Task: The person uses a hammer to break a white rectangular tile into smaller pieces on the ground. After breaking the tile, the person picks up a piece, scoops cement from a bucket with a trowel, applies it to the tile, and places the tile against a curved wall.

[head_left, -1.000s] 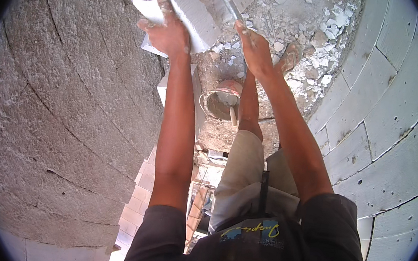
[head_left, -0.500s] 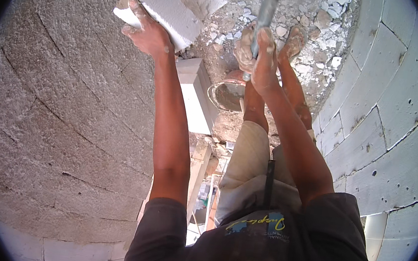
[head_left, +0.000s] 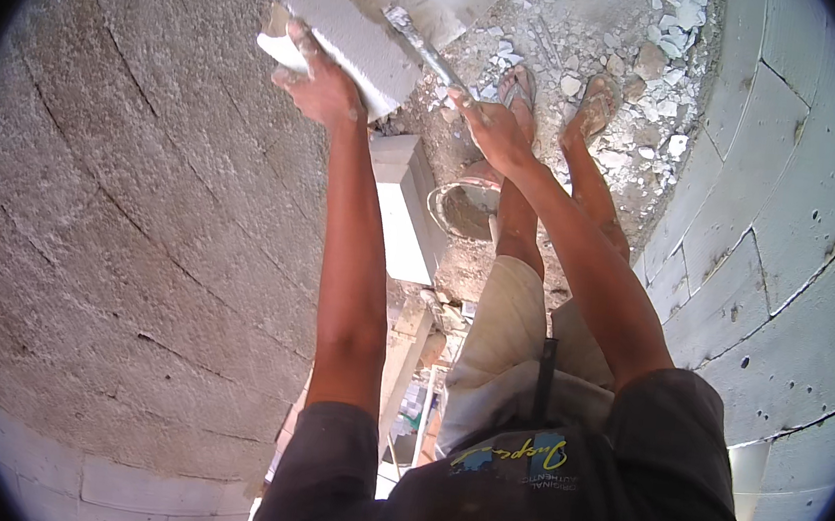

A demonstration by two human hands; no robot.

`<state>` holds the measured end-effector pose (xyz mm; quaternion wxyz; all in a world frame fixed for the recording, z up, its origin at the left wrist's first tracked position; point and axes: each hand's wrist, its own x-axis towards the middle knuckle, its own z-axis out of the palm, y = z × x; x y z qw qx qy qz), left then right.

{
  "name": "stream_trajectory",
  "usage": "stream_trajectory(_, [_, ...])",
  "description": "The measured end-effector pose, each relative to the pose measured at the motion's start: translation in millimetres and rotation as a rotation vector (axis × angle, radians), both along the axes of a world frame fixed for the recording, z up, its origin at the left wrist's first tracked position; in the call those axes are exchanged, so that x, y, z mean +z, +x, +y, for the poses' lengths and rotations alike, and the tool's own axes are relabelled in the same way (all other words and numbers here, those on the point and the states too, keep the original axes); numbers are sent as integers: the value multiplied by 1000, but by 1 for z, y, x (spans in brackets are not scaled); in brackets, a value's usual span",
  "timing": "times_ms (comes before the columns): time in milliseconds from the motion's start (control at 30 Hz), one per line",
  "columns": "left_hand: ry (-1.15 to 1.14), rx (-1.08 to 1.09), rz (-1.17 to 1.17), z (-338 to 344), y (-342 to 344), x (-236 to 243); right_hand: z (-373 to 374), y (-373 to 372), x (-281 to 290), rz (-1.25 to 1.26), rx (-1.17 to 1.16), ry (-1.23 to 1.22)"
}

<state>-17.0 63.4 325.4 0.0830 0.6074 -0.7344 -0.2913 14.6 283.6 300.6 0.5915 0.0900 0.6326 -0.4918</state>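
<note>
White block (head_left: pixel 372 55) at upper left of centre, metal tool (head_left: pixel 429 53) over it

Part of the block is covered by the left hand (head_left: pixel 325 89), which lies spread partway over its near left end; some fingertips are out of sight, so I cannot tell whether it grips or only presses. The right hand (head_left: pixel 498 133) is closed around the tool's near end, hiding that end. Whether the tool's far tip touches the block is unclear. A grey slab (head_left: pixel 452 3) beyond is cut off by the top edge, and the right forearm and leg crowd the bucket (head_left: pixel 483 172).

Counted: two hands, one tool, one bucket, two sandalled feet (head_left: pixel 518 91), and a second block (head_left: pixel 406 229) partly behind the left forearm. The rubble (head_left: pixel 669 99) has too many pieces to count.
</note>
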Motion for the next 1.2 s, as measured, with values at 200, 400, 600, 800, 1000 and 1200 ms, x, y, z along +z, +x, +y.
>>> stream_trajectory(200, [-65, 54, 8, 6, 2, -1, 2, 8, -1, 352, -605, -368])
stream_trajectory(400, [-50, -47, 247, 2, 1, -6, 3, 3, -15, 191, -82, 9])
stream_trajectory(600, [-161, -37, 29, 2, 7, -8, 4, 28, -24, 155, -492, -368])
stream_trajectory(800, [-112, -1, 131, 1, 5, -2, 18, 15, -7, -70, -350, 35])
stream_trajectory(1000, [-155, 12, -104, 0, 2, -9, 20, 44, -10, 201, -430, -291])
stream_trajectory(1200, [-41, -34, 220, 3, 10, -5, 27, 36, -16, -211, -593, -700])
